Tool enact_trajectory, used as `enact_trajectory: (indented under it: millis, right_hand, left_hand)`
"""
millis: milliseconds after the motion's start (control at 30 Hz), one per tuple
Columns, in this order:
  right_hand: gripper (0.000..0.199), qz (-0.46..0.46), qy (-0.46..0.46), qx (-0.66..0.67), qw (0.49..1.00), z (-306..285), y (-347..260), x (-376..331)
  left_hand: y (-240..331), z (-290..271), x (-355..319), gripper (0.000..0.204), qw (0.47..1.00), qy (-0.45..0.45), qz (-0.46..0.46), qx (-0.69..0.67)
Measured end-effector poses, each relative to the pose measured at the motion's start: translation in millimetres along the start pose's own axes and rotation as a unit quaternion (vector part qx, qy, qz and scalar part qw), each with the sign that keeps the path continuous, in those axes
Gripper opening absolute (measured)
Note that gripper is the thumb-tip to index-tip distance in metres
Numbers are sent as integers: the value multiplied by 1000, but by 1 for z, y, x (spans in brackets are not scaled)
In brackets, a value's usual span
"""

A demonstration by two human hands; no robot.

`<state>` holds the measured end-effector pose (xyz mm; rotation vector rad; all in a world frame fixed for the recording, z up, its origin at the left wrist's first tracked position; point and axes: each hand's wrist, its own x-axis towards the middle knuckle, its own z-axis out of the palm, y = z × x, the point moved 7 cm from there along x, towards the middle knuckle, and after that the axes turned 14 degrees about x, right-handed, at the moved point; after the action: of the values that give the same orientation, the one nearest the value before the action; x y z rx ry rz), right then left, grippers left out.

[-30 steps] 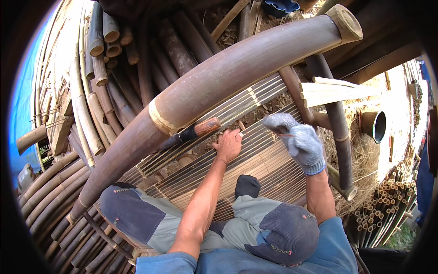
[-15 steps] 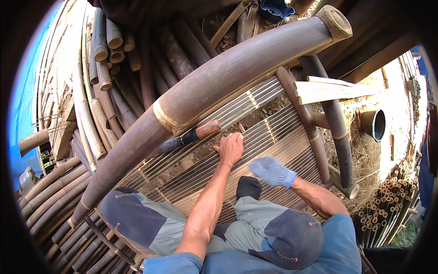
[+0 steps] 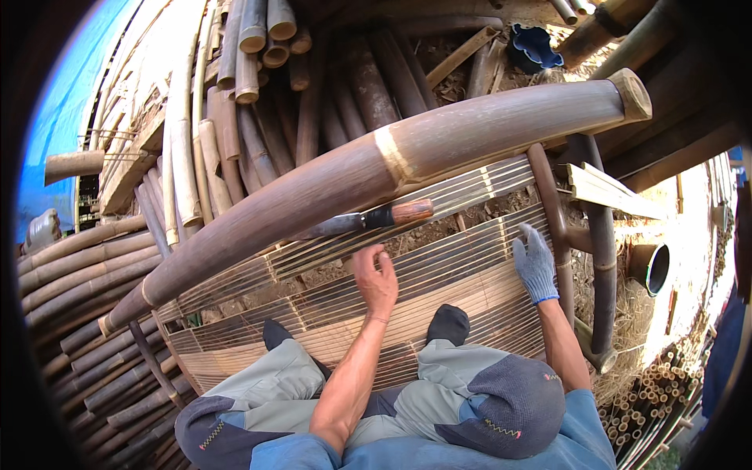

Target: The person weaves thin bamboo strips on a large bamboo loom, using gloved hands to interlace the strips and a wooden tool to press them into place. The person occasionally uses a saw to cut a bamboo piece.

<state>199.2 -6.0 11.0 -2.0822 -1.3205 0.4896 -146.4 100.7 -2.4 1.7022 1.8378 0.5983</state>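
A bamboo seat frame of thin parallel slats [image 3: 439,290] lies beneath me, with a thick curved bamboo pole [image 3: 313,196] across its far side. My bare left hand [image 3: 374,278] hovers over the middle slats, fingers loosely bent and apart, with nothing visible in it. In a grey knitted glove, my right hand [image 3: 535,262] reaches to the slats' right end beside the dark side post [image 3: 552,211]. Its fingers are stretched, and no held thing shows. A large knife with a wooden handle [image 3: 411,211] rests on the far slats, just beyond my left hand.
Cut bamboo poles [image 3: 266,47] are heaped at the far left, with curved poles [image 3: 86,266] stacked on the near left. Pale split strips [image 3: 615,192] lie against the right posts. An open dark tube [image 3: 648,269] and bundled thin canes [image 3: 654,395] are on the right.
My gloved hand has moved right and forward to the slats' right end. My left hand has drawn back from the slats, its fingers loosened. The whole view has shifted.
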Motion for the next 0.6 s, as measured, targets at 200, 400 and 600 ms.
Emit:
enact_trajectory:
  millis: [200,400,600]
  right_hand:
    - [44,-141,-15,-140,980,62,-39,72]
    - [44,-105,-94,-184,973,72,4,66]
    - [38,-130,-87,-167,974,66,15,83]
  left_hand:
    - [-101,-104,16,33,935,87,74,336]
    - [-133,-150,41,15,873,69,213,434]
    - [-133,-146,29,12,884,-42,240,400]
